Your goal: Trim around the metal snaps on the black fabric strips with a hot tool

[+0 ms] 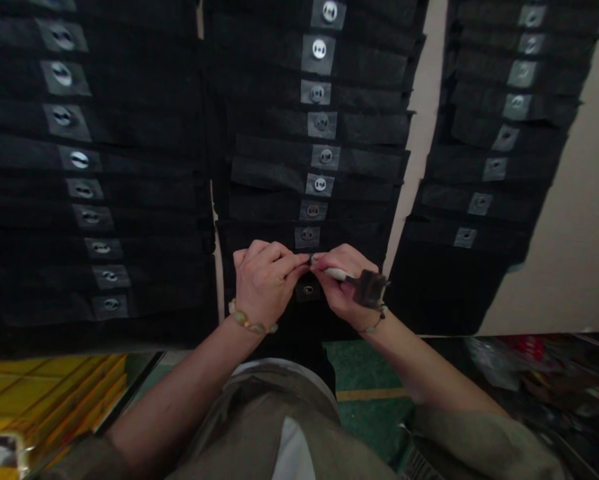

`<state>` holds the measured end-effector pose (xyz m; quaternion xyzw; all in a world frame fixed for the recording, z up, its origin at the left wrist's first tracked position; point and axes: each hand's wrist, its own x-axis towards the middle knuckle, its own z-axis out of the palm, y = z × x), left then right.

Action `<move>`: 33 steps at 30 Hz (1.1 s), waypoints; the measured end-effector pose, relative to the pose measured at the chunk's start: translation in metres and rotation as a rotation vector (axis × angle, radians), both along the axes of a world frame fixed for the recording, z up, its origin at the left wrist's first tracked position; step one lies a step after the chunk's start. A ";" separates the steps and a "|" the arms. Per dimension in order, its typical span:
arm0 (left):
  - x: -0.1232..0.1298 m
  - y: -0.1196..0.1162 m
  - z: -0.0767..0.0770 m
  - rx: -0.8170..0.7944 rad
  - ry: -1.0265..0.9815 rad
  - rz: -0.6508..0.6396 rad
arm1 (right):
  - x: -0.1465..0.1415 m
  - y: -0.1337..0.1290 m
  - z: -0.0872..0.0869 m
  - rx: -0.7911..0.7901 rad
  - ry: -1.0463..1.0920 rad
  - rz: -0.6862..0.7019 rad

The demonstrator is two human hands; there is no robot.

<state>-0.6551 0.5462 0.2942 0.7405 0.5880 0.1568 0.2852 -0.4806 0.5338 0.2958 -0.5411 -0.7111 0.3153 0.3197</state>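
Note:
My left hand (266,273) is closed in a pinch, its fingertips meeting those of my right hand (346,280) over the middle black fabric stack. A tiny dark piece (310,260) shows between the fingertips; its kind is hard to make out. Tucked in my right hand is a small brush (369,288) with a pale handle and a dark, wide head pointing right. Just below the fingertips sits a round metal fastener (308,290) on the black fabric (269,207). Above them, another fastener (307,235) lies on a translucent square patch.
Overlapping black pieces with similar fasteners form a left stack (144,220) and a right stack (479,267) on a pale tabletop (554,267). Yellow crates (54,393) stand below at left. Plastic-wrapped items (499,363) lie at lower right, beside the green floor (364,367).

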 end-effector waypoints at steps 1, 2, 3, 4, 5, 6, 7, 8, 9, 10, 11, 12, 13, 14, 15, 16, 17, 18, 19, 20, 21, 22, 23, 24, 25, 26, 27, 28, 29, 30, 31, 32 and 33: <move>-0.001 0.001 0.000 -0.005 0.007 -0.011 | -0.003 0.002 0.002 0.022 -0.092 0.040; -0.001 0.001 0.001 -0.013 0.013 -0.023 | -0.006 0.004 0.004 0.050 -0.181 0.076; -0.002 0.001 0.001 -0.021 0.014 -0.029 | -0.008 0.006 0.005 0.070 -0.246 0.101; -0.002 0.002 0.001 -0.031 0.009 -0.025 | -0.009 0.007 0.005 0.074 -0.270 0.108; -0.002 0.002 0.001 -0.044 -0.003 -0.010 | -0.009 0.007 0.005 0.061 -0.249 0.091; -0.003 0.002 0.001 -0.061 -0.019 0.011 | -0.008 0.007 0.004 0.038 -0.190 0.057; -0.003 0.001 0.001 -0.078 -0.036 0.033 | -0.007 0.007 0.003 0.013 -0.117 0.019; -0.003 0.001 0.001 -0.096 -0.050 0.049 | -0.006 0.006 0.003 -0.003 -0.058 -0.006; -0.003 0.002 0.001 -0.117 -0.060 0.051 | -0.005 0.005 0.004 -0.001 -0.041 -0.011; -0.004 0.002 0.002 -0.139 -0.064 0.043 | -0.006 0.004 0.006 0.016 -0.072 0.013; -0.004 0.003 0.003 -0.159 -0.064 0.033 | -0.008 0.003 0.009 0.043 -0.141 0.057; -0.005 0.004 0.004 -0.177 -0.062 0.024 | -0.011 0.003 0.013 0.070 -0.230 0.105; -0.005 0.005 0.006 -0.193 -0.058 0.019 | -0.015 0.003 0.017 0.094 -0.318 0.143; -0.006 0.006 0.007 -0.209 -0.057 0.017 | -0.019 0.004 0.020 0.112 -0.393 0.163; -0.007 0.007 0.008 -0.225 -0.058 0.013 | -0.023 0.005 0.023 0.119 -0.450 0.170; -0.007 0.008 0.008 -0.239 -0.060 0.008 | -0.026 0.006 0.025 0.117 -0.490 0.164; -0.007 0.008 0.009 -0.250 -0.062 0.002 | -0.027 0.007 0.026 0.111 -0.517 0.154; -0.007 0.008 0.008 -0.254 -0.062 0.000 | -0.027 0.008 0.026 0.106 -0.525 0.151; -0.007 0.007 0.008 -0.250 -0.058 0.003 | -0.026 0.008 0.024 0.101 -0.513 0.153; -0.006 0.006 0.008 -0.238 -0.051 0.009 | -0.023 0.007 0.020 0.096 -0.484 0.155; -0.006 0.004 0.008 -0.222 -0.042 0.017 | -0.020 0.005 0.016 0.099 -0.435 0.156; -0.005 0.003 0.009 -0.208 -0.029 0.022 | -0.016 0.003 0.012 0.117 -0.370 0.150; -0.005 0.003 0.010 -0.197 -0.014 0.017 | -0.012 0.000 0.007 0.139 -0.299 0.140; -0.005 0.004 0.012 -0.191 0.000 0.003 | -0.009 -0.002 0.003 0.156 -0.227 0.124; -0.004 0.006 0.015 -0.185 0.012 -0.018 | -0.005 -0.004 0.000 0.153 -0.152 0.106; -0.004 0.009 0.017 -0.172 0.020 -0.035 | -0.002 -0.005 -0.002 0.128 -0.069 0.086; -0.003 0.014 0.019 -0.146 0.023 -0.044 | 0.000 -0.004 -0.003 0.091 0.019 0.054; -0.002 0.019 0.020 -0.107 0.024 -0.041 | 0.003 -0.001 -0.002 0.053 0.106 0.010; -0.001 0.025 0.019 -0.057 0.020 -0.030 | 0.006 0.003 -0.001 0.028 0.186 -0.036; 0.000 0.030 0.017 -0.008 0.017 -0.014 | 0.008 0.010 0.001 0.029 0.253 -0.079; 0.001 0.035 0.014 0.034 0.014 -0.003 | 0.011 0.017 0.002 0.048 0.295 -0.106; 0.002 0.039 0.011 0.062 0.011 0.002 | 0.014 0.024 0.002 0.070 0.312 -0.111; 0.003 0.042 0.007 0.074 0.008 0.001 | 0.017 0.032 0.001 0.081 0.313 -0.088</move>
